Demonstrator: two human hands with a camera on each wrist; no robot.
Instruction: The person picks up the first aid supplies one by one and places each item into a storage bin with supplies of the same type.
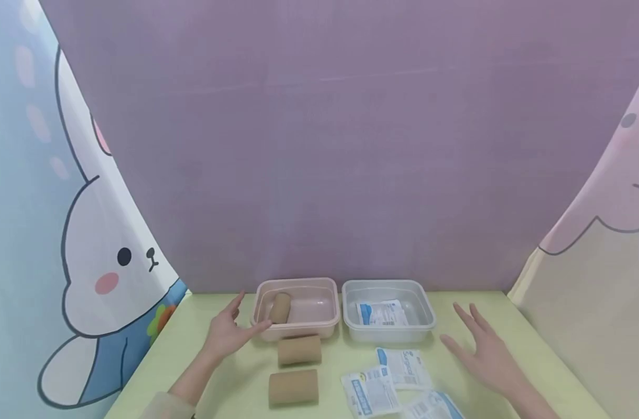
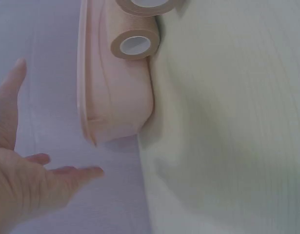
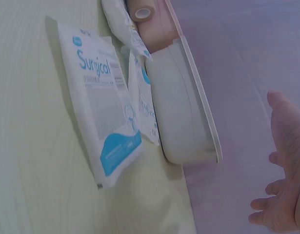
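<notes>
My left hand (image 1: 226, 333), fingers spread, is beside the left end of a pink plastic tub (image 1: 297, 330) and holds nothing. Inside that tub lies one brown bandage roll (image 1: 280, 308). Two more rolls lie in front of it, a nearer one (image 1: 293, 387) and a farther one (image 1: 300, 351). To the right stands a white tub (image 1: 389, 334) with a white-and-blue packet (image 1: 382, 313) in it. My right hand (image 1: 488, 356) is to the right of this tub, fingers apart and holding nothing. Nearest to it are packets marked "Surgical" (image 1: 403, 368).
Two other packets lie at the front, one left of centre (image 1: 371, 393) and one cut off by the frame edge (image 1: 433, 406). A purple cloth (image 1: 319, 145) rises behind the pale yellow table (image 1: 230, 401). Printed cartoon curtains (image 1: 115, 279) flank both sides.
</notes>
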